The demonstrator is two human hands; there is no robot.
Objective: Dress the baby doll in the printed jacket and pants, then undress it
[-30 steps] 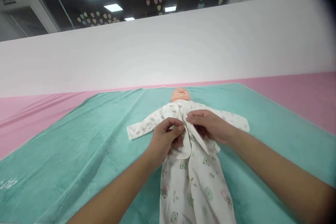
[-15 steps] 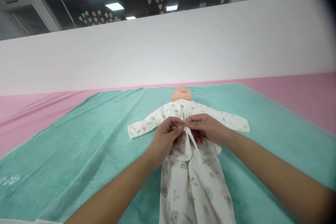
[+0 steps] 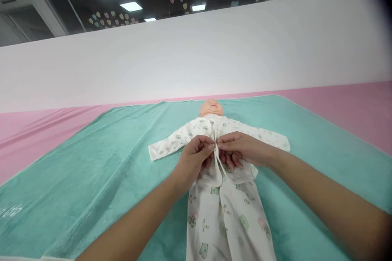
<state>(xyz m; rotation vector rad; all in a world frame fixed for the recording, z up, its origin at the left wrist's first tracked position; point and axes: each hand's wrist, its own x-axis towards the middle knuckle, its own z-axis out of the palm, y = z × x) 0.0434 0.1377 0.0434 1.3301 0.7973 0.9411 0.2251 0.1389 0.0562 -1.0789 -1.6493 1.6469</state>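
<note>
A baby doll (image 3: 211,108) lies on its back on a teal towel (image 3: 92,171), dressed in a white printed romper (image 3: 226,216) with both sleeves spread out. My left hand (image 3: 193,162) and my right hand (image 3: 241,149) meet over the doll's chest. Each hand pinches one front edge of the romper, thumb against fingertips, and the two edges touch at the middle. Whatever fastening lies between the fingertips is too small to make out.
The teal towel covers a pink surface (image 3: 343,102). A white wall panel (image 3: 196,53) rises behind it. Ceiling lights and heart decorations show above the panel.
The right front flap, lifted open a second ago, has been drawn across to the left flap. Both hands now pinch the edges together at the chest.
</note>
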